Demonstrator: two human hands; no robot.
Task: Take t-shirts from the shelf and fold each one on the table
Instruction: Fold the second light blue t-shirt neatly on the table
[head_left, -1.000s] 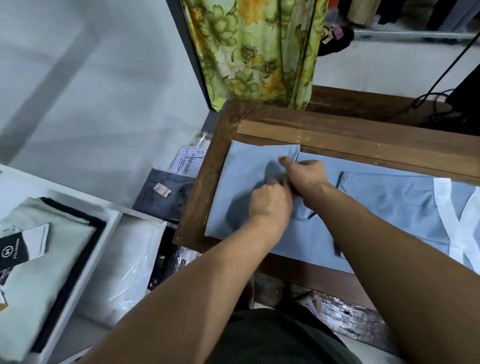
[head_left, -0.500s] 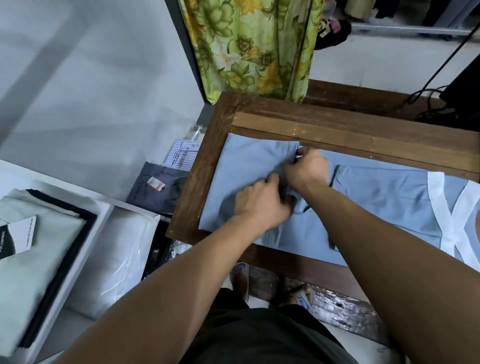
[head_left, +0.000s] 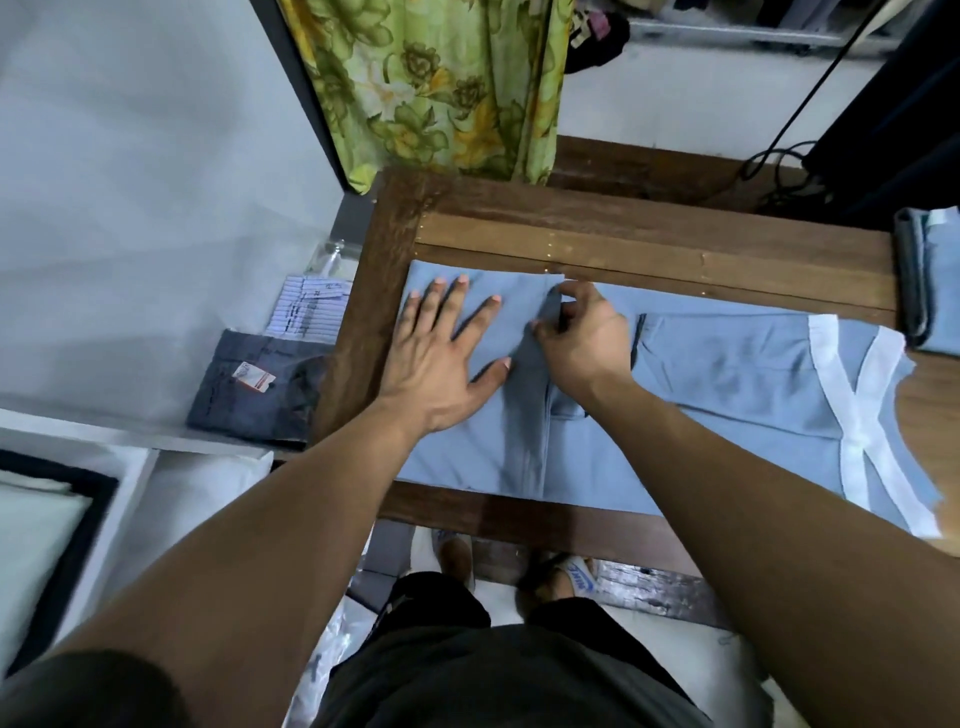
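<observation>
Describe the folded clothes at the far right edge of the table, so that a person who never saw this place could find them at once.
Start at the wooden table and follow its right side to the picture's edge. Past the white-banded end of the light blue t-shirt that is spread out lies a small folded stack. Unlike the spread shirt, it is compact, with a dark grey piece on its left side against the light blue one.
</observation>
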